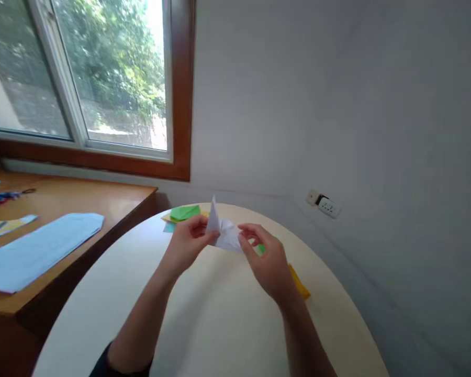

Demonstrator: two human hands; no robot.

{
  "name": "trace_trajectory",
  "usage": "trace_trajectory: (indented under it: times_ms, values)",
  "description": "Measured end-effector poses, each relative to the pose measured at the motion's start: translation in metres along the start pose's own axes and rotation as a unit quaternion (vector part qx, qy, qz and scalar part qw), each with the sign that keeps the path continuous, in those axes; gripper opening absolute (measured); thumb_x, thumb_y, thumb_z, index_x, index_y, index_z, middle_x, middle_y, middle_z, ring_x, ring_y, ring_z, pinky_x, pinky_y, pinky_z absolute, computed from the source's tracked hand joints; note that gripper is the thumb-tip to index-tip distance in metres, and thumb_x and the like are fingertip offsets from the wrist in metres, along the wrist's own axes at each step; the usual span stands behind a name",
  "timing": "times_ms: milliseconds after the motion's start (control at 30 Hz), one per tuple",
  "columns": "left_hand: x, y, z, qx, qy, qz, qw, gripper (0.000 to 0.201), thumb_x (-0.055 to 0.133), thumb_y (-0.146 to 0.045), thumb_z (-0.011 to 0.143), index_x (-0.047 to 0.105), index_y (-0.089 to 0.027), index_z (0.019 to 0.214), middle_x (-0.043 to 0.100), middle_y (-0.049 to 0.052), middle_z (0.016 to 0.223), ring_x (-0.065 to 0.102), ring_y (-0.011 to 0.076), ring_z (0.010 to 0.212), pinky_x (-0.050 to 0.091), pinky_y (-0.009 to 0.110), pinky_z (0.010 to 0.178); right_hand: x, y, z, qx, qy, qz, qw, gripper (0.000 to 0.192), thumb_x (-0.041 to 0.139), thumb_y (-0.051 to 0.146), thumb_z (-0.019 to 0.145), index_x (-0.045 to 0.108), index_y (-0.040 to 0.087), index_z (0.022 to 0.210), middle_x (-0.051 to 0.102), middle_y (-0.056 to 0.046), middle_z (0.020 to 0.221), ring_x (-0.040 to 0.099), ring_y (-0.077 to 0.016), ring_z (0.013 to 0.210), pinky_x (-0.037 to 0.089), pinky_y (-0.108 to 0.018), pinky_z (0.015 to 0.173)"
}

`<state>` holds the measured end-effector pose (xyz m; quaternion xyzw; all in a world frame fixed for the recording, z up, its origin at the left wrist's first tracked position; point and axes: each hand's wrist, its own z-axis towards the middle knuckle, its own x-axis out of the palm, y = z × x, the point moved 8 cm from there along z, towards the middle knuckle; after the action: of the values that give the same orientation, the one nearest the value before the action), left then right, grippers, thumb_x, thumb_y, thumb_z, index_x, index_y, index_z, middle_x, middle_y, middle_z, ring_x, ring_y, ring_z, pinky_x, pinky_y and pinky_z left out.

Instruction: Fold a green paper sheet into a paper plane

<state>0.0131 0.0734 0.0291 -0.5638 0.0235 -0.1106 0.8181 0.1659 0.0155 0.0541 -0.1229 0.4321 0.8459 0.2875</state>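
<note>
Between my two hands is a sheet of white folded paper, with a pointed flap standing up at its left side. My left hand pinches that left side, thumb in front and fingers behind. At the right edge, my right hand closes its thumb and fingertips on the paper. Behind my left hand lie a green folded paper and some yellow and light blue paper. A yellow-orange folded paper lies partly hidden by my right wrist, and a bit of green shows behind that hand.
The round white table is below my hands. To the left, a brown wooden desk holds light blue sheets, a yellow paper item and scissors-like things. A window and a wall with a power socket stand behind.
</note>
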Motion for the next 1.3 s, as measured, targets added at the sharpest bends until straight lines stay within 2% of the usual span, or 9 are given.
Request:
trace_trajectory:
  times_ms: [267,433,533,700,800,900,1200,1300]
  values:
    - [0.000,-0.020,-0.005,0.099,-0.003,0.023,0.995,0.011,0.069,-0.019,0.063,0.061,-0.015,0.068,0.063,0.002,0.072,0.060,0.0162,0.073,0.048,0.028,0.071,0.001,-0.004,0.002,0.004,-0.003,0.009,1.000,0.019,0.050,0.030,0.081,0.062,0.020,0.091,0.069,-0.005,0.085,0.063,-0.0177,0.078,0.046,-0.029,0.068]
    - [0.007,-0.025,-0.009,0.136,0.038,0.028,0.990,0.010,0.068,-0.012,0.064,0.061,-0.015,0.070,0.062,0.003,0.075,0.058,0.0155,0.076,0.046,0.027,0.075,0.000,-0.011,0.002,0.032,-0.005,0.049,0.998,0.026,0.053,0.039,0.080,0.063,0.018,0.091,0.068,-0.007,0.084,0.062,-0.0188,0.078,0.046,-0.029,0.068]
    - [0.013,-0.026,-0.011,0.147,0.067,0.022,0.987,0.010,0.068,-0.010,0.065,0.060,-0.015,0.070,0.063,0.005,0.081,0.058,0.0170,0.082,0.045,0.028,0.078,0.004,-0.015,0.002,0.053,0.016,0.088,0.995,0.031,0.054,0.043,0.079,0.064,0.016,0.089,0.068,-0.007,0.083,0.061,-0.0191,0.077,0.046,-0.028,0.067]
    - [0.018,-0.028,-0.014,0.154,0.096,0.004,0.983,0.009,0.067,-0.012,0.068,0.059,-0.015,0.068,0.062,0.007,0.087,0.058,0.0173,0.086,0.045,0.029,0.079,0.014,-0.014,0.003,0.063,0.062,0.127,0.988,0.035,0.049,0.047,0.081,0.062,0.016,0.075,0.061,-0.002,0.069,0.053,-0.0150,0.065,0.041,-0.024,0.060]
    - [0.018,-0.029,-0.014,0.152,0.101,-0.014,0.983,0.010,0.069,-0.015,0.068,0.059,-0.015,0.067,0.061,0.007,0.085,0.057,0.0167,0.083,0.046,0.028,0.076,0.016,-0.014,0.003,0.074,0.066,0.133,0.986,0.039,0.046,0.049,0.081,0.055,0.016,0.062,0.045,0.002,0.056,0.041,-0.0108,0.054,0.032,-0.022,0.050]
    - [0.018,-0.029,-0.013,0.146,0.098,-0.032,0.984,0.013,0.071,-0.018,0.067,0.059,-0.015,0.065,0.060,0.007,0.081,0.057,0.0160,0.079,0.046,0.027,0.071,0.018,-0.015,0.003,0.091,0.071,0.154,0.981,0.040,0.046,0.050,0.080,0.047,0.017,0.057,0.034,0.004,0.054,0.031,-0.0092,0.051,0.025,-0.023,0.046]
    - [0.017,-0.025,-0.010,0.129,0.087,-0.064,0.986,0.022,0.078,-0.024,0.059,0.059,-0.014,0.063,0.059,0.004,0.073,0.055,0.0144,0.072,0.045,0.024,0.065,0.031,-0.026,0.000,0.139,0.095,0.270,0.948,0.038,0.053,0.051,0.074,0.043,0.019,0.057,0.034,0.004,0.055,0.030,-0.0098,0.053,0.025,-0.023,0.049]
    - [0.016,-0.024,-0.009,0.126,0.086,-0.075,0.985,0.023,0.079,-0.024,0.059,0.058,-0.014,0.064,0.059,0.004,0.072,0.055,0.0139,0.070,0.044,0.024,0.063,0.036,-0.028,-0.001,0.157,0.102,0.305,0.934,0.036,0.058,0.049,0.072,0.044,0.019,0.057,0.039,0.004,0.056,0.034,-0.0102,0.054,0.028,-0.024,0.051]
